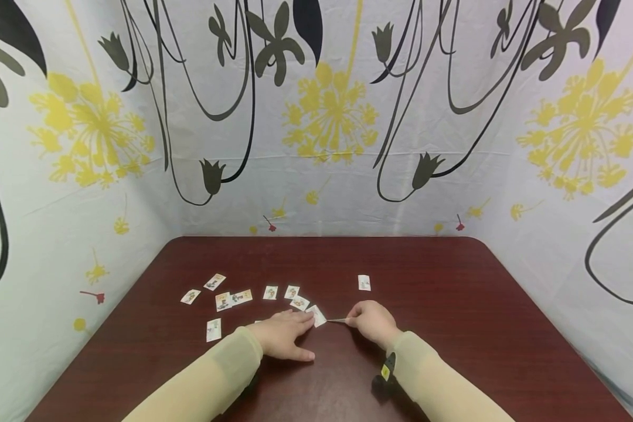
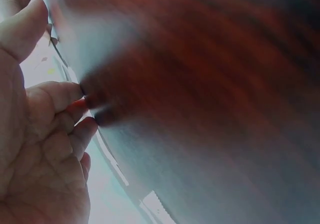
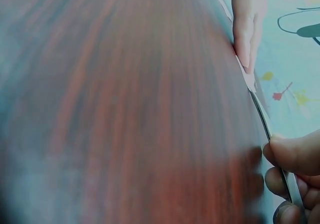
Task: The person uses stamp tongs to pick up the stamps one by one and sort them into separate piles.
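My left hand (image 1: 285, 334) lies palm down with its fingers extended. Its fingertips rest on a small white picture card (image 1: 317, 316) near the middle of the table. From the right, my right hand (image 1: 373, 322) pinches a thin metal tool like tweezers (image 1: 336, 320) between thumb and fingers. In the right wrist view, the tweezers (image 3: 262, 115) slant toward the card, their tip meeting its edge beside the left fingertips (image 3: 243, 54). The left wrist view shows the left palm (image 2: 35, 159), with slightly bent fingers touching the surface. Another card is largely hidden behind the left hand.
Several small picture cards lie left of the hands, including one pair overlapping (image 1: 234, 299) and one nearer card (image 1: 213, 330). A single card (image 1: 364, 282) lies beyond the right hand. Patterned white cloth (image 1: 327, 199) surrounds the dark red table (image 1: 453, 328) at back and sides.
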The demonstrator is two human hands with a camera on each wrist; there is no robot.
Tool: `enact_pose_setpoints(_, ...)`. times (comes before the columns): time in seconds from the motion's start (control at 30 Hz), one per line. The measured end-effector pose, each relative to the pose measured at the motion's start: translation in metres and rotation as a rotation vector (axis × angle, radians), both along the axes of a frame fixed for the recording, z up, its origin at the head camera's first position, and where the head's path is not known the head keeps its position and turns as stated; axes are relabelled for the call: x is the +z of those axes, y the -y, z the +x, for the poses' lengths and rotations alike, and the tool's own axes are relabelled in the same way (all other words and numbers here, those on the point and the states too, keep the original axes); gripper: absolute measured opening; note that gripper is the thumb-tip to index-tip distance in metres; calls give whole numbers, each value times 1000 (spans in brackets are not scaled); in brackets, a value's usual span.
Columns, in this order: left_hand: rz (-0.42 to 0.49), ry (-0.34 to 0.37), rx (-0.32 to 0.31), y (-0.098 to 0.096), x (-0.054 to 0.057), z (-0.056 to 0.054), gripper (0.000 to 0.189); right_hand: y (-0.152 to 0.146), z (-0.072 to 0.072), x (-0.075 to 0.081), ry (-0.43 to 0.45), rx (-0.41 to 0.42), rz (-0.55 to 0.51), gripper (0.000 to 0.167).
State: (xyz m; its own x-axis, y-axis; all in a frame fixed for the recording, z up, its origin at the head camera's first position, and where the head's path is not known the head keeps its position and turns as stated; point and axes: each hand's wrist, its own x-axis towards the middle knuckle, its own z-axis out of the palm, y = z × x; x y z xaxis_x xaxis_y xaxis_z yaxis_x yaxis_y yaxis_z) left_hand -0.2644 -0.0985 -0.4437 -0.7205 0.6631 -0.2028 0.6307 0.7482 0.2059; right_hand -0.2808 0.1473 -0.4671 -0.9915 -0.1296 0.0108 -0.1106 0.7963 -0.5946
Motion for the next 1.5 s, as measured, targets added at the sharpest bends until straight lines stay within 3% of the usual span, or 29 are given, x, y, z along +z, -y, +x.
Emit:
enact_pose_setpoints(0.6, -13, -5, -15, -2, -2, -1, 82, -4, 6, 4, 16, 4, 19, 11)
enact_pose_setpoints(1.0, -5, 15, -2, -1, 4, 2, 80, -6, 7, 5, 35, -11, 1, 12)
enact_pose_setpoints(1.5, -18, -56, -32, -5, 2, 5, 78, -14, 2, 2, 36, -54, 9, 11)
